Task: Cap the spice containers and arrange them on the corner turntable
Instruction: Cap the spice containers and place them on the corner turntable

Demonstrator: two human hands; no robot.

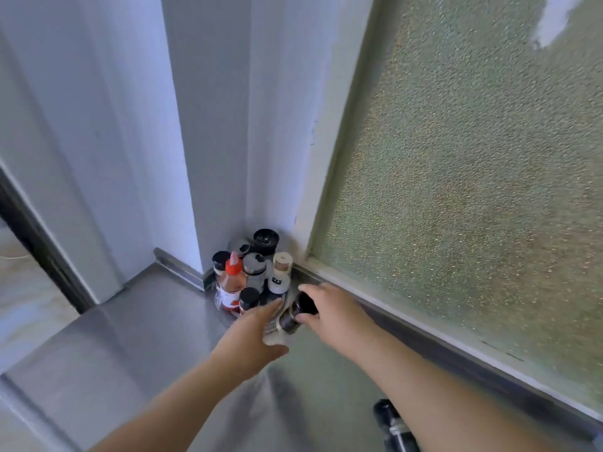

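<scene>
Two bare arms are reaching from the bottom of the frame toward a corner in the middle. The right hand [329, 308] is gripping a dark jar [298, 313] with fingers and thumb curled around it. The jar is tilting, with its dark cap pointing up toward the window. It is sitting just at the right edge of the turntable [283, 300].

The left hand [253, 334] is stretching out flat, fingers straight and holding nothing. Its fingertips are touching the front rim of the turntable, just beside the jar.

The turntable is sitting in the corner where the white wall [208, 125] is meeting the window [473, 190]. Many small bottles are standing upright on it, close together. A red bottle [231, 282] with a red pointy cap is standing at the left. A small black-capped jar [248, 298] is standing in front of it, near the left fingertips. A grey shaker [255, 270] is standing in the middle. A white bottle [280, 272] with a pale cap is standing to the right. A black grinder [266, 241] is standing at the back.

Everything is sitting on a shiny metal counter [146, 337]. Another dark bottle [394, 425] is lying at the bottom of the frame, half hidden by the right arm and too blurry to make out well.
</scene>
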